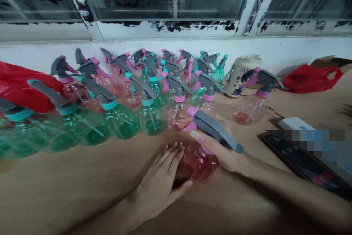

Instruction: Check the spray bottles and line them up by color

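Note:
A pink spray bottle (pixel 202 163) stands on the table in front of me, with a grey and pink trigger head. My right hand (pixel 217 147) is wrapped round its neck below the grey lever, thumb towards the pink trigger. My left hand (pixel 162 176) is at the bottle's left side, fingers stretched out and thumb apart along its base. The fingertips are near or against the clear wall; I cannot tell whether they press on it. Just behind stand a pink-collared spray bottle (pixel 179 98) and a green spray bottle (pixel 151 117).
Several more green and pink spray bottles crowd back to the wall. Red plastic bags lie at left (pixel 24 84) and right (pixel 310 78). A pink spray bottle (pixel 250 108) stands near a printed cup (pixel 242 75). At right are a phone (pixel 291 152) and a white device (pixel 295 123).

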Demonstrator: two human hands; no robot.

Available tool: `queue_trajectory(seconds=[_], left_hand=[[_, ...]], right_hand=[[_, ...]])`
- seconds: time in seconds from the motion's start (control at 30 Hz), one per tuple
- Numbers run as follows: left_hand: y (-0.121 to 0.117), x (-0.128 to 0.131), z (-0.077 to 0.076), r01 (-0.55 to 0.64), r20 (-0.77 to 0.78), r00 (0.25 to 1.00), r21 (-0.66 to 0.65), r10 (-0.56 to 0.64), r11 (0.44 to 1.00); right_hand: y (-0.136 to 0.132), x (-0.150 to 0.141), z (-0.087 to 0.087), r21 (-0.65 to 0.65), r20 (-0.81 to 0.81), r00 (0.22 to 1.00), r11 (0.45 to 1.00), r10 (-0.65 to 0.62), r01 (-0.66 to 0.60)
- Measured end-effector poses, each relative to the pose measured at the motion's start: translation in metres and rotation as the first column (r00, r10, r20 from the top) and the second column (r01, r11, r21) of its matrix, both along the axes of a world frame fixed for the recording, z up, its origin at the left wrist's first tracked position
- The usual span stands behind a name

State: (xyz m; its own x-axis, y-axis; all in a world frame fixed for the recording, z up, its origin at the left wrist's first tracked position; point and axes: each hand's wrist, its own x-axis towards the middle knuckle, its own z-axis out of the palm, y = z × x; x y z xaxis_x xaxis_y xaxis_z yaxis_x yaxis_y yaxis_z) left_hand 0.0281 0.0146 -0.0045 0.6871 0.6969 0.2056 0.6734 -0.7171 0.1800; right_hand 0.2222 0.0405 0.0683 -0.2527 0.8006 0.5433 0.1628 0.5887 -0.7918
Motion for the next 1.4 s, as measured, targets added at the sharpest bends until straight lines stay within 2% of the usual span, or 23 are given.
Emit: queue_trajectory(seconds=[0.17,0.3,0.43,0.63,0.87,0.97,1.07,1.23,1.4], left_hand=[[0.000,0.001,0.001,-0.008,-0.026,1.000,-0.004,0.008,1.000],[0.000,0.001,0.000,-0.004,-0.042,0.999,-0.007,0.003,1.000],[-0.001,0.001,-0.001,-0.002,-0.065,0.998,-0.009,0.001,1.000],[0.000,0.000,-0.003,-0.005,-0.084,0.996,0.017,0.006,1.000],[0.000,0.000,-0.003,-0.003,-0.099,0.995,0.032,0.006,0.999],[0.000,-0.001,-0.003,0.002,-0.096,0.995,0.042,0.002,0.999],[0.001,-0.001,-0.004,0.004,-0.093,0.996,0.053,0.001,0.999],[0.001,-0.001,-0.003,0.004,-0.107,0.994,0.074,0.004,0.997],[0.001,-0.001,-0.001,0.008,-0.114,0.993,0.076,0.001,0.997]], right_hand=[[0.001,0.001,0.000,0.019,0.001,1.000,1.000,0.004,-0.004],[0.003,0.003,0.000,-0.016,0.033,0.999,0.999,0.042,-0.042],[0.005,0.007,0.000,0.007,0.079,0.997,1.000,-0.006,0.006],[0.007,0.009,0.002,-0.003,0.090,0.996,1.000,0.025,-0.025],[0.007,0.010,-0.002,0.006,0.115,0.993,0.999,-0.032,0.032],[0.006,0.011,-0.002,-0.014,0.123,0.992,1.000,-0.020,0.022],[0.006,0.010,0.000,-0.023,0.101,0.995,1.000,0.016,-0.014],[0.006,0.007,0.001,-0.014,-0.026,0.999,1.000,0.023,-0.023],[0.006,0.006,-0.001,-0.033,-0.032,0.999,0.999,0.010,-0.011]])
